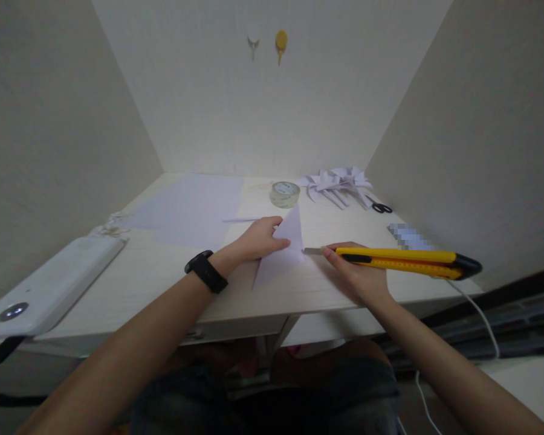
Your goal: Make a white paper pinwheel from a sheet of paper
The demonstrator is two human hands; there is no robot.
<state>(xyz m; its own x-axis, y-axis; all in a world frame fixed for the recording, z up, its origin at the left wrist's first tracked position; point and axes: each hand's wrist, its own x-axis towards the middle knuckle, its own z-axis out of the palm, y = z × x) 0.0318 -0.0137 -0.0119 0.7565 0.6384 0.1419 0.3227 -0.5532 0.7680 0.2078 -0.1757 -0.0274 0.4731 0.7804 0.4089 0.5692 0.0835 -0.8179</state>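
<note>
Yellow utility knife [408,261] gripped in right hand [358,272], left hand [256,240] fingers pinning folded paper [283,254]

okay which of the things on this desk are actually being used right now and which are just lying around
In use:
folded paper, pressed down by the left hand
yellow knife, held in the right hand, blade at the paper's edge

Lying about:
tape roll
paper pinwheels
scissors
flat sheets
white device

Both forearms are reaching forward toward twelve o'clock. The left hand [258,238] is lying flat, fingers pointing to three o'clock; the right hand [356,272] is curling closed, gripping.
</note>
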